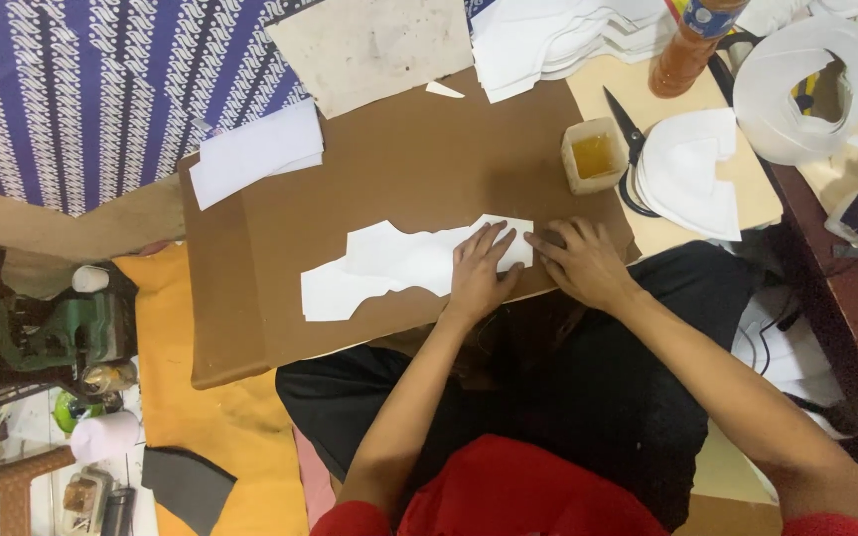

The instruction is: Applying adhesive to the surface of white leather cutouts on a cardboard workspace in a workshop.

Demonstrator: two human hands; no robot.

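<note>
A white cutout [399, 266], thin and flat with wavy, stepped edges, lies along the near part of a smooth brown board [409, 169]. The left hand [479, 268] rests flat on its right end, fingers spread and straight, gripping nothing. The right hand [580, 260] sits just beside it on the board at the cutout's right tip, fingers bent downward, pressing rather than holding. Beyond, a small square cup [595, 155] of amber liquid stands at the board's edge, with black scissors [628, 129] and a stack of curved white pieces [689, 174] alongside.
</note>
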